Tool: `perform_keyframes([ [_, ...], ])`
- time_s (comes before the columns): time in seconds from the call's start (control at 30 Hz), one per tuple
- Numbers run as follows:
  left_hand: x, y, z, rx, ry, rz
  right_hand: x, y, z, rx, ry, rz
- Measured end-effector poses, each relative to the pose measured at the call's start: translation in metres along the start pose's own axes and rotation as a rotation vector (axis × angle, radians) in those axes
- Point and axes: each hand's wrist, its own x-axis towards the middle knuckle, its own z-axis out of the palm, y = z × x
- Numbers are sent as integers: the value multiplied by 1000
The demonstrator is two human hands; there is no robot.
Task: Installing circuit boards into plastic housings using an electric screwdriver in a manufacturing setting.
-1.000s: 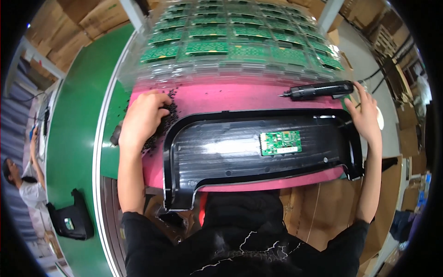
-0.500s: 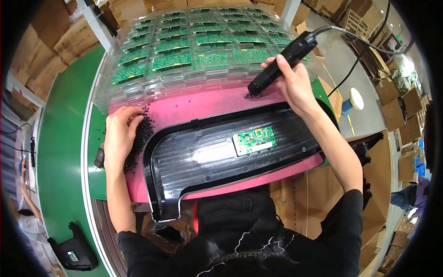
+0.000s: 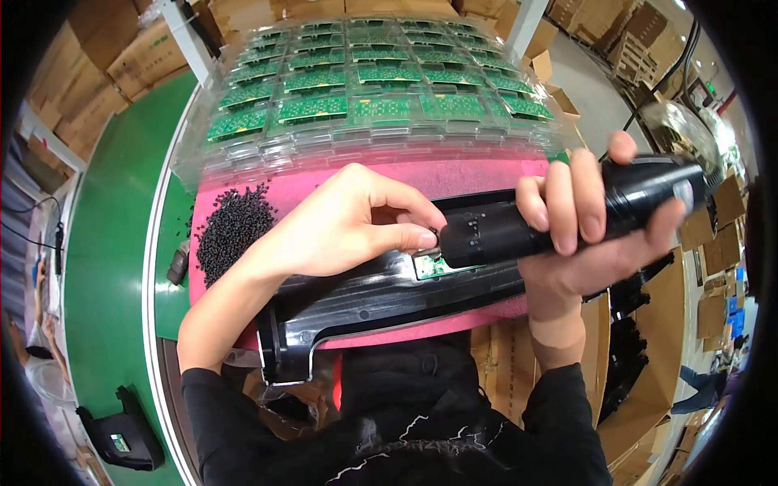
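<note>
My right hand (image 3: 579,219) grips a black electric screwdriver (image 3: 502,236), held tilted with its tip toward the left. At that tip my left hand (image 3: 356,223) pinches a small dark piece between thumb and forefinger. It looks like a small black screw, mostly hidden by the fingers. Beneath both hands lies a long black plastic housing (image 3: 389,301), open side up. A green circuit board (image 3: 435,267) sits in it, largely covered by the screwdriver. To the left, a heap of small black screws (image 3: 235,227) rests on the pink mat (image 3: 304,182).
Stacked clear plastic trays (image 3: 365,134) with many green boards stand behind the mat. A dark lump (image 3: 178,263) lies at the green bench's left edge. Another black housing (image 3: 121,433) is at lower left. An open cardboard box (image 3: 648,356) with black parts stands at right.
My left hand has left the screw heap and moved right to the screwdriver's tip. My right hand has brought the screwdriver nearer and turned it toward the left, above the housing.
</note>
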Motion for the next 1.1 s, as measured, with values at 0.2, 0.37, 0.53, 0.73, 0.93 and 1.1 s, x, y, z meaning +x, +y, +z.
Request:
perform_keyframes([
  [0.2, 1, -8, 7, -265, -33, -105, -12, -17, 3, -23, -102, -58],
  [0.37, 4, -15, 5, 89, -106, 90, -15, -28, 5, -153, -141, -132],
  [0.53, 5, -22, 7, 32, -88, 147, -14, -22, 4, -202, -174, -123],
  [0.73, 8, -26, 7, -83, -218, 91, -11, -19, -3, -142, -236, -118],
  [0.93, 8, -32, 13, 100, -126, 253, -11, -8, -14, -47, -314, 13],
  [1.1, 11, -33, 22, 760, 151, 644, -13, -10, -21, -135, -276, 66],
])
